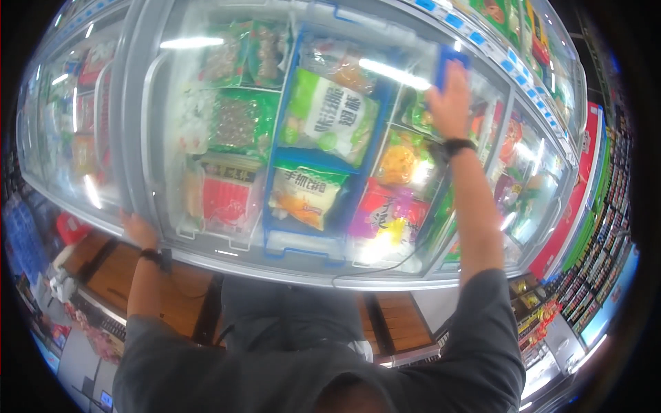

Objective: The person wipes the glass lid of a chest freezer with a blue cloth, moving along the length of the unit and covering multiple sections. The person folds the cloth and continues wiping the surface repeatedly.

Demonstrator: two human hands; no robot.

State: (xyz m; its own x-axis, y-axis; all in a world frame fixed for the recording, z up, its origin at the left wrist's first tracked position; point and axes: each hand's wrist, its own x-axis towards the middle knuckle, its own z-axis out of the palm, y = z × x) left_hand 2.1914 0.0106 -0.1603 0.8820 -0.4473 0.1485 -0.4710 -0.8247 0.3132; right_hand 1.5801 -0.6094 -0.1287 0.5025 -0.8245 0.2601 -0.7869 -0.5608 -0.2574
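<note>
My right hand is stretched far forward over the glass lid of a chest freezer. It presses a small blue cloth against the glass near the far edge; most of the cloth is under or just beyond my fingers. My left hand rests on the near metal frame of the freezer, toward the left, with its fingers laid on the edge and nothing visible in them. Beneath the glass lie a green-and-white bag, a yellow-and-white bag and a red-and-clear pack.
Blue and white wire baskets divide the frozen packs. Bright light reflections streak the glass. More freezer sections stand left and right, and a shelf of packages rises behind. A thin cord crosses the near edge. Wooden boxes sit below left.
</note>
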